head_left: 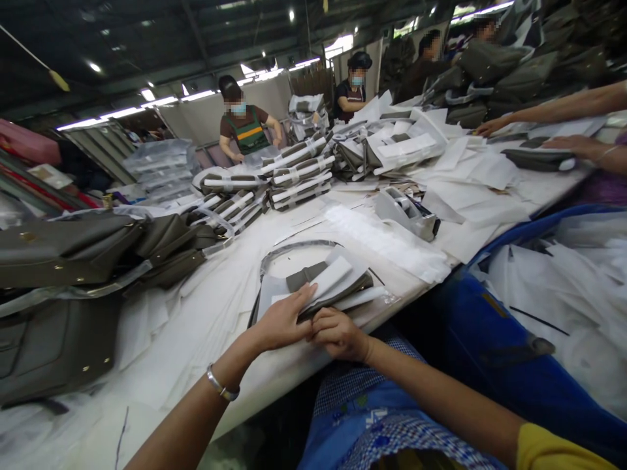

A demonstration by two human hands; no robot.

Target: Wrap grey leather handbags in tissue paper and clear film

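A folded dark olive handbag (pixel 351 288) lies at the table's near edge, with white padding (pixel 333 277) and clear plastic around it. Its wrapped strap (pixel 304 247) arches away on the far side. My left hand (pixel 284 318) grips the bag's near left part, fingers over the padding and thumb along the front edge. Right beside that thumb, my right hand (pixel 339 331) is closed in a pinch at the bag's near edge. Whatever sits between its fingertips is hidden.
A tape dispenser (pixel 406 212) stands beyond the bag, near a white foam sheet (pixel 377 238). Folded bags (pixel 298 176) are stacked farther back. Unwrapped bags (pixel 63 254) are piled left. A blue bin (pixel 465 326) of white wrapping is at right. Co-workers stand around the table.
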